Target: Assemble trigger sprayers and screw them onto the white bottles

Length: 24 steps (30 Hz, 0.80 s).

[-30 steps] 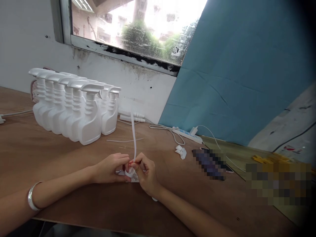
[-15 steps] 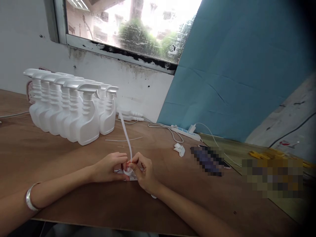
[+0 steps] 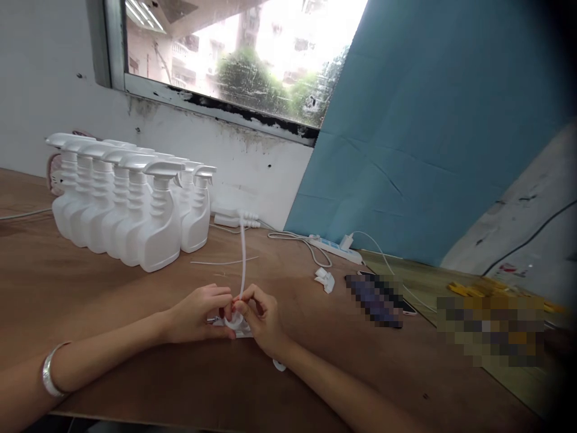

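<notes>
My left hand (image 3: pixel 204 314) is closed on a white spray trigger head (image 3: pixel 244 329) low over the table. Its fingers hide much of the piece. A thin white dip tube (image 3: pixel 244 258) rises nearly upright from the head. Low on the tube, my right hand (image 3: pixel 267 325) pinches it between thumb and fingertips, close against the left fingers. The exact joint between tube and head is covered by my fingers. A small round white piece (image 3: pixel 279 365) peeks out under my right wrist.
Several white spray bottles (image 3: pixel 157 231) stand in rows at the left. A loose thin tube (image 3: pixel 224 262) lies behind my hands. Further right are a crumpled white scrap (image 3: pixel 324 280), a power strip (image 3: pixel 336 248) with cables, and a phone (image 3: pixel 408 305) beside a blurred dark item.
The tube swung to the left half a second ago and is nearly upright again now. Both hands keep their grip in about the same place. The camera view has shifted slightly.
</notes>
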Motion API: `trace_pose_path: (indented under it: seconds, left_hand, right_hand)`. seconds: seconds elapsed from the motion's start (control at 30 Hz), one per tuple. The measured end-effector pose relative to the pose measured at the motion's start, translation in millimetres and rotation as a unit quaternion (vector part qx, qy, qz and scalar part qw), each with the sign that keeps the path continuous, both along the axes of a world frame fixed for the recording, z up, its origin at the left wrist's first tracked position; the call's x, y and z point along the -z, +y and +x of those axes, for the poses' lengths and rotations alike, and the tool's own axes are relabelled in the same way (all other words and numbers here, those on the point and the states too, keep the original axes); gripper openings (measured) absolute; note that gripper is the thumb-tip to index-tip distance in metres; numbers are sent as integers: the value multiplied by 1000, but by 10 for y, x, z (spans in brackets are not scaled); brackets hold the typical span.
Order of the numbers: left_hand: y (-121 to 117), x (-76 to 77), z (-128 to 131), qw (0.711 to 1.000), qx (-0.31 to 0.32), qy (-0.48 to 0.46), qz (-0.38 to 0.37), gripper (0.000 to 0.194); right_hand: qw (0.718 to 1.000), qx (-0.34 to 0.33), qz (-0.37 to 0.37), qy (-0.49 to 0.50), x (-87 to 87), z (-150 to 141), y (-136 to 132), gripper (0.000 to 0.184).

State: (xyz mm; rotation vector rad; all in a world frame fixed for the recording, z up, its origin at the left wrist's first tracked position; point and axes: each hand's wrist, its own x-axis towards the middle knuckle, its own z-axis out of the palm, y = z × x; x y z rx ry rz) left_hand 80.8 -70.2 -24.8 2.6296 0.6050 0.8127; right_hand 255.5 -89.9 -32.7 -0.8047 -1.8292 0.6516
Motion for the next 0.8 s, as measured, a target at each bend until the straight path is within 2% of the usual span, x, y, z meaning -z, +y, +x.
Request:
trace_pose_path:
  seconds: [0.13,0.3,0.43,0.57,0.8]
  left_hand:
    - [-1,-10,-1,1000,-6,3,-15,28]
    - [-47,-19,-9,994,-58,-11,-90,32]
    - [-70,-23,-5,990,-50,-35,-127,37]
    - [-60,-26,4,990,-44,-16,-130,34]
    - [-24,-19,19,997,-23,40,-59,25]
  right_hand:
    - [1000,1,-21,12,15,0,9,18]
    - [1000,-1,-10,29,-10,-2,21,20]
    - [1000,2,-5,-2,-17,-8,4,20]
    - [999,8,19,-27,-17,-1,-5,23]
    - [994,-18,64,-86,-120,40,15,22]
